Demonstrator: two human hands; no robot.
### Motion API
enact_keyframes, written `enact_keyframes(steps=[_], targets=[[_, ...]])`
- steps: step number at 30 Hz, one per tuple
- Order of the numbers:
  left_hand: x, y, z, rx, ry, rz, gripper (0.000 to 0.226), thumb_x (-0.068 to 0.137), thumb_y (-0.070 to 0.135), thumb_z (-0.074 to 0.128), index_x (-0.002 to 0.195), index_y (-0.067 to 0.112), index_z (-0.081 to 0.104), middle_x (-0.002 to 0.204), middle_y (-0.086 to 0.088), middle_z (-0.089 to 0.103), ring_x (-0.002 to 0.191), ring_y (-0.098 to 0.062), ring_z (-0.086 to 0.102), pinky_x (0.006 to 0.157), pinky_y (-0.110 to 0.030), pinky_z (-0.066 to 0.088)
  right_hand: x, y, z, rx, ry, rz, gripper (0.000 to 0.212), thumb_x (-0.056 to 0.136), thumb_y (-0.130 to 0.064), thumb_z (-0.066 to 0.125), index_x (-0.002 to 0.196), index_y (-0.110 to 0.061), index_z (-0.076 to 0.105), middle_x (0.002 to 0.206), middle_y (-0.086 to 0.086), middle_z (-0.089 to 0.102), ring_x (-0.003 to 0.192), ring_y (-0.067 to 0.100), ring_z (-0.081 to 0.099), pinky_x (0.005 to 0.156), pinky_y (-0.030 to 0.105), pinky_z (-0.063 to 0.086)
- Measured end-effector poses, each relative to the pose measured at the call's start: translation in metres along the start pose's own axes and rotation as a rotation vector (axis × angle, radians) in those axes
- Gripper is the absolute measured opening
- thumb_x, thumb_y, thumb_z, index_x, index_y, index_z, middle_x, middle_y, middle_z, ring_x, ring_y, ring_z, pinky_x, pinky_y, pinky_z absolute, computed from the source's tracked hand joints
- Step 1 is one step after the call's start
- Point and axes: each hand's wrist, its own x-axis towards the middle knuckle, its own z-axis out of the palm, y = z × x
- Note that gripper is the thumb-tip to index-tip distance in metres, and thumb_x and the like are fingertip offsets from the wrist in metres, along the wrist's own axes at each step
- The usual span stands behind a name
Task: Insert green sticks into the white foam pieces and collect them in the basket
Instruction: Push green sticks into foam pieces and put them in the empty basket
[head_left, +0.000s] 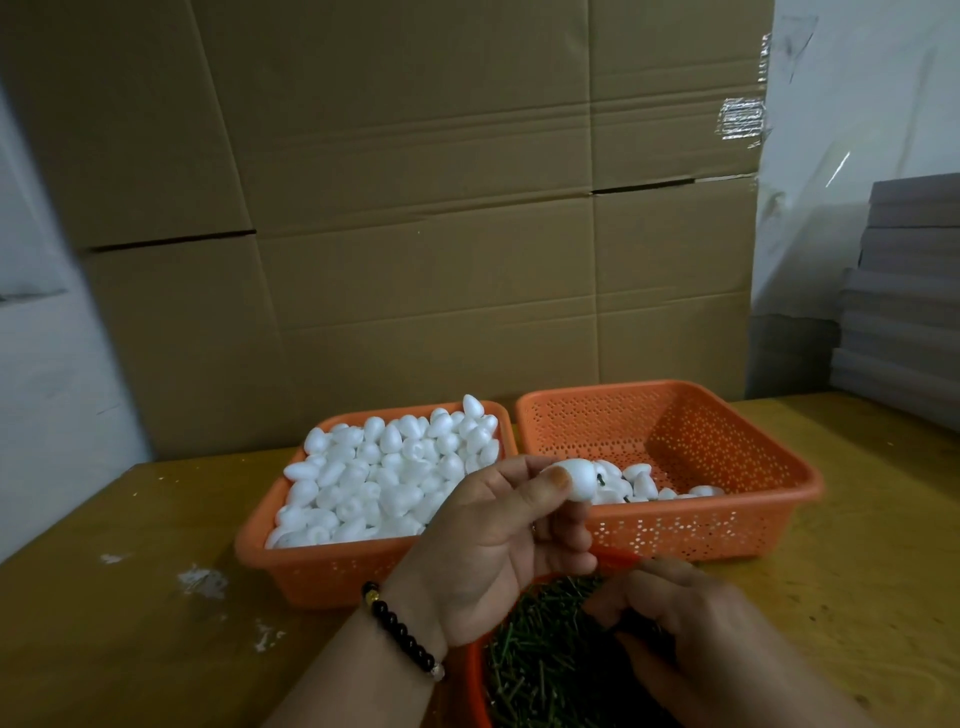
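The foam piece (571, 479) sits pinched between the thumb and fingertips of the left hand (498, 545), held up in front of the near rim of the right basket (670, 467), with a dark bit at its right end that may be a stick already seated, though it is too small to be sure. The right hand (675, 623) is down in the bowl of sticks (540, 660), fingers curled into the green pile; whether it has one pinched or is only feeling for one I cannot tell. The likeliest trouble is in the pick: the sticks lie tangled, so the fingers may lift two or none, or flick some over the bowl's rim onto the table (156, 597). Next is the push, where a stick entering off-centre or at a slant could split the soft foam or come out its side, and too hard a pinch could dent it. If the piece is already done and is released from here, it may strike the rim and fall outside, since the hand is over the edge rather than the middle. The left basket (311, 566) of blank pieces stands touching the right one, so a careless drop could mix finished with unfinished. Crumbs (202, 582) on the table suggest the foam sheds easily.
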Motion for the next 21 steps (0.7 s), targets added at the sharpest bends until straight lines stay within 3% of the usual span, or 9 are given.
enact_keyframes(steps=[5, 10, 16, 21], targets=[[0.001, -0.007, 0.004, -0.288, -0.047, -0.111, 0.027, 0.078, 0.017, 0.070, 0.094, -0.004, 0.073, 0.099, -0.021, 0.071, 0.091, -0.028, 0.071, 0.069, -0.030, 0.059, 0.000, 0.005, 0.000, 0.013, -0.026, -0.036, 0.037, 0.062, -0.021, 0.076, 0.092, -0.038, 0.062, 0.084, -0.024, 0.064, 0.080, -0.010, 0.059, 0.070, 0.007, 0.048], [0.001, -0.006, 0.003, -0.461, 0.000, -0.118, 0.037, 0.054, -0.003, 0.087, 0.088, -0.010, 0.072, 0.096, -0.022, 0.070, 0.088, -0.029, 0.072, 0.068, -0.032, 0.060, -0.001, 0.008, 0.001, 0.027, -0.046, -0.025, 0.041, 0.060, -0.022, 0.079, 0.095, -0.036, 0.066, 0.084, -0.027, 0.065, 0.086, -0.013, 0.060, 0.074, -0.003, 0.041], [0.005, -0.007, 0.003, -0.428, 0.099, -0.058, 0.025, 0.061, -0.002, 0.074, 0.085, 0.006, 0.073, 0.095, -0.016, 0.068, 0.076, -0.020, 0.067, 0.059, -0.025, 0.056, -0.002, 0.011, 0.002, 0.047, -0.009, -0.023, 0.039, 0.062, -0.009, 0.080, 0.090, -0.035, 0.071, 0.085, -0.022, 0.068, 0.081, -0.012, 0.062, 0.072, 0.005, 0.048], [0.007, -0.012, 0.001, -0.292, 0.135, 0.011, 0.028, 0.076, 0.000, 0.063, 0.100, 0.009, 0.075, 0.102, -0.011, 0.071, 0.074, -0.014, 0.064, 0.061, -0.023, 0.053, -0.003, 0.010, 0.004, 0.014, 0.023, -0.049, 0.043, 0.060, -0.001, 0.080, 0.089, -0.033, 0.074, 0.084, -0.018, 0.070, 0.076, -0.008, 0.063, 0.067, 0.007, 0.050]])
